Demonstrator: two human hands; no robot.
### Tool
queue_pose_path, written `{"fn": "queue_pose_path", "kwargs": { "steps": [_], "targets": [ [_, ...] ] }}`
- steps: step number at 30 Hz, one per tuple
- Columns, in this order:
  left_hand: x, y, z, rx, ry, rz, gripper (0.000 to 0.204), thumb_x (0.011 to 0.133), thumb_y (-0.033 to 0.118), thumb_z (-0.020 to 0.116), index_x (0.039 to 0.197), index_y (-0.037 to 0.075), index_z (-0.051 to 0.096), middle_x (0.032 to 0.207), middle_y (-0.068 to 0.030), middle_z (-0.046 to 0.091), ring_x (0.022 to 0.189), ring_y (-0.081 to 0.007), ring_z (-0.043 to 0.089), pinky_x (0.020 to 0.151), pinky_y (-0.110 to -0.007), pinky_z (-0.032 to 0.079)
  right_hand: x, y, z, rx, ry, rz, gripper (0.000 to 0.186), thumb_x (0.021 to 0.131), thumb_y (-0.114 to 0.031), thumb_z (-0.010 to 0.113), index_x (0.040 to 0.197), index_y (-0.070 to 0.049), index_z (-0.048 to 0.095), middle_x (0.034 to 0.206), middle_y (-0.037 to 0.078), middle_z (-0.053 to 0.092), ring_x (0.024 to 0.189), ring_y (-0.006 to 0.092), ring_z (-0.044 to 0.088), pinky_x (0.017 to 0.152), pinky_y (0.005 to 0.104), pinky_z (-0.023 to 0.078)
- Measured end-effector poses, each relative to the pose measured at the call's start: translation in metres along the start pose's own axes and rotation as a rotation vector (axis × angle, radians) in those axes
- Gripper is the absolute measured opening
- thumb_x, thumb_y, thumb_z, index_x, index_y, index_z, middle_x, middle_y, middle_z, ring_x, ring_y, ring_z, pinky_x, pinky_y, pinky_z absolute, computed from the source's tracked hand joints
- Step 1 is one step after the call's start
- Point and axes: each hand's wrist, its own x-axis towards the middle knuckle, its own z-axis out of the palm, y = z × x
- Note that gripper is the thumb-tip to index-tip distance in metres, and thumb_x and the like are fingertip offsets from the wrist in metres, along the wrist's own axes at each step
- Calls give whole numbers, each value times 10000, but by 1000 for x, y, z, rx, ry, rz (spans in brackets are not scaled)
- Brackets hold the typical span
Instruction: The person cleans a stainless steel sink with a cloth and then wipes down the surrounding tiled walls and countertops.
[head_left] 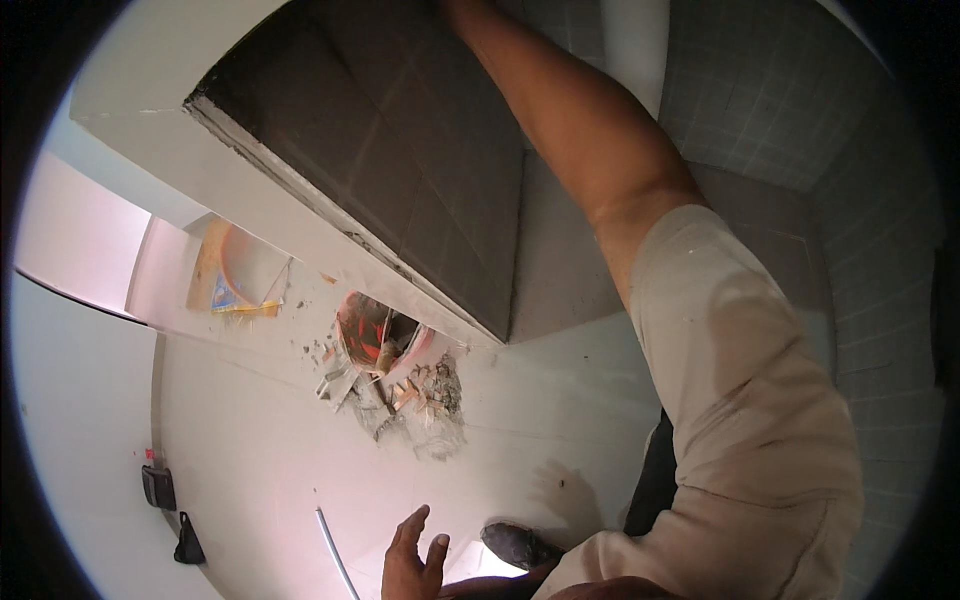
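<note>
One hand is visible: the left hand (408, 568), at the lower edge of the view. Its fingers are extended and slightly parted, the thumb stands away from them, and it holds nothing. The right arm (575, 130), in a beige sleeve (745, 380), reaches up past the upper edge of the view, in front of the dark tiled wall (440, 170). The right hand lies beyond that edge; its grip and any contact cannot be determined.

Position: the tiled wall occupies the upper middle of the view, and its lower corner meets the pale floor (560, 390).

Condition, as judged from this view:
1. Done: the broad face of the wall is covered, with thin seams visible.
2. Left: the long side edge (300, 192) is rough and bare, and appears unfinished.
3. Left: rubble (435, 390) lies uncollected on the floor, just beside a red-marked bucket (358, 330) containing some objects. Clearing appears incomplete.

Surroundings: a thin pale rod (336, 553) lies left of the left hand; a dark shoe (515, 545) is to its right. Two black bags, one boxy (157, 487) and one tapered (188, 540), are at far left
</note>
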Motion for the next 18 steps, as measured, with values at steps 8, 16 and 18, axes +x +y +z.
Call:
{"fn": "queue_pose_path", "kwargs": {
  "steps": [8,16,18],
  "targets": [
    [6,7,0,-43,-20,-153,503,968,197,689,1413,1,559,1353,-223,632,1221,-347,640,1015,-437,504,-69,-53,-5,-27,-173,82,374,953,22,501,1320,73,556,1282,168,633,1177,294,584,1001,367,431],
    [7,22,-2,-80,-78,-129,510,973,170,681,1434,7,537,1363,-238,617,1252,-361,620,1025,-433,504,-133,-33,2,-186,-15,-559,272,836,111,523,1059,79,675,1004,193,695,975,304,671,880,353,511],
    [13,13,-5,-25,-98,-106,502,973,183,665,1423,0,536,1396,-250,587,1282,-402,583,1055,-448,479,-163,-57,-12,-103,-132,-603,311,804,111,509,1057,68,684,997,202,699,972,334,670,881,367,513]
  ]
}}
